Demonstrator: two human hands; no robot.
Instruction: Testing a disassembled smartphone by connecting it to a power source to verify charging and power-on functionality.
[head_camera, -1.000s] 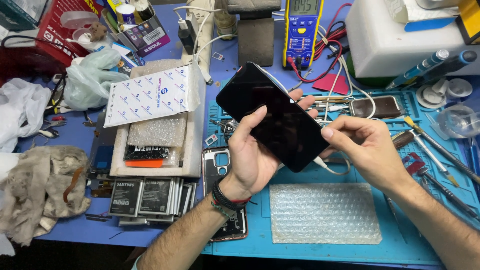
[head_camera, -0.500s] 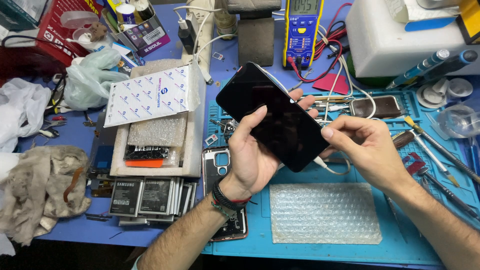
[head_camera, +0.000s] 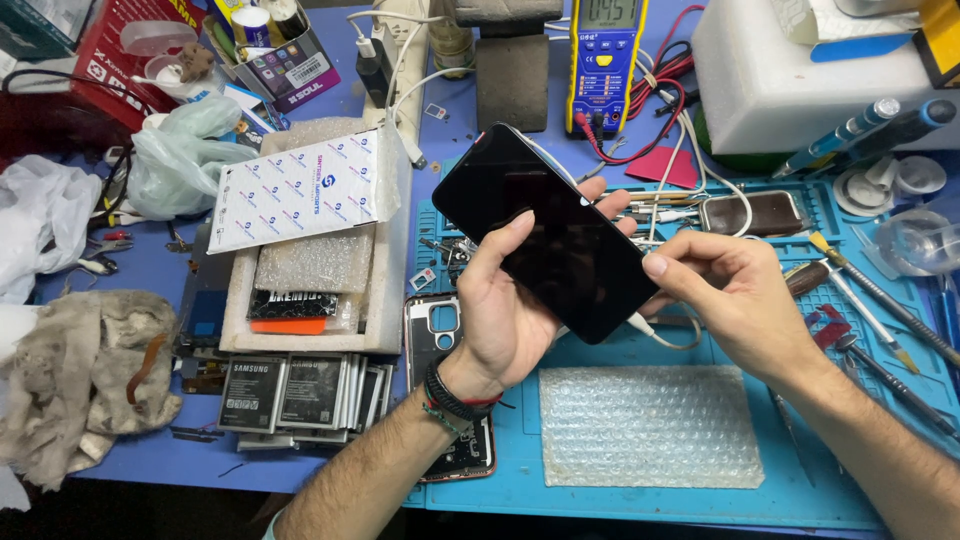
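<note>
In the middle of the frame the left hand (head_camera: 500, 320) cradles a black smartphone (head_camera: 548, 232), screen dark, thumb across its face and fingers wrapped behind. The right hand (head_camera: 735, 300) pinches the white cable (head_camera: 655, 335) at the phone's lower end, fingers narrow. The plug looks seated or nearly so; the screen shows no response yet, above the blue work mat (head_camera: 700, 505).

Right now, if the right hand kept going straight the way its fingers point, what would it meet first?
The right hand points left, thumb already against the black smartphone by the white cable plugged in there. It would press into the phone's lower edge first, then probably the left hand behind it.
</note>
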